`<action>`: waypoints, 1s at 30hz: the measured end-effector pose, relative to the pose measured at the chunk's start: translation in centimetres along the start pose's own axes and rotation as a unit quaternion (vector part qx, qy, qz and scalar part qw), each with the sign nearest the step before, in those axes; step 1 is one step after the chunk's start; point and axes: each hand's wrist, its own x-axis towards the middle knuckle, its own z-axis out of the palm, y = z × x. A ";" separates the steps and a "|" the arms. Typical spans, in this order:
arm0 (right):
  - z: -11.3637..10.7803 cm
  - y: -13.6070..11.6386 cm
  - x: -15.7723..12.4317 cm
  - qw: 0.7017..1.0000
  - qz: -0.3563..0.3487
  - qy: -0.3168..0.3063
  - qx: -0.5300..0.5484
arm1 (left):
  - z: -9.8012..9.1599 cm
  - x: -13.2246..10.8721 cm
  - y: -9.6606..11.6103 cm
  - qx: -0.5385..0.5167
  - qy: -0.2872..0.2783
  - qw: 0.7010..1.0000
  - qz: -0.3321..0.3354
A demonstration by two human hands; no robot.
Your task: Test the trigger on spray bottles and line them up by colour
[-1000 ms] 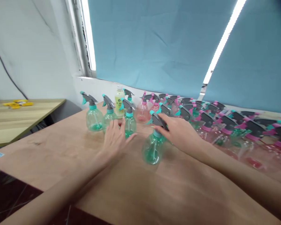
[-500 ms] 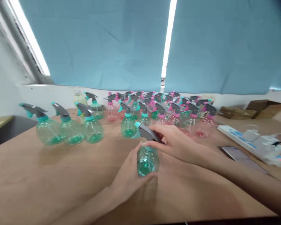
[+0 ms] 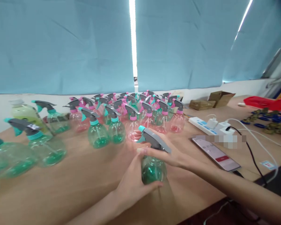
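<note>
I'm watching my left hand (image 3: pixel 133 187) clenching a clear green plastic spray bottle (image 3: pixel 152 171) from below, over the light wooden tabletop (image 3: pixel 84 184), while my right hand (image 3: pixel 168 156) is grasping its grey trigger head (image 3: pixel 154 140); clear pink-collared spray bottles (image 3: pixel 177 123) are standing ungrasped ahead.

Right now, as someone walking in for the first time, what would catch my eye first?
A dense crowd of plastic spray bottles, with pink or teal collars, fills the far half of the wooden table. In front, the left hand cups a teal-collared spray bottle while the right hand grips below its grey sprayer head.
</note>
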 end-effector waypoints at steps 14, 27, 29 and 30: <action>2.2 1.8 4.2 0.992 -0.032 0.057 0.105 | -4.7 -1.5 -5.2 0.252 -0.055 0.966 -0.022; 2.4 1.9 5.5 0.994 -0.053 0.055 0.071 | -5.2 -1.6 -5.2 0.287 -0.078 0.954 -0.036; 2.4 1.8 5.5 0.994 -0.057 0.058 0.069 | -5.1 -1.6 -5.3 0.287 -0.076 0.954 -0.036; 2.3 1.7 5.5 0.994 -0.062 0.057 0.070 | -5.1 -1.6 -5.4 0.288 -0.074 0.954 -0.036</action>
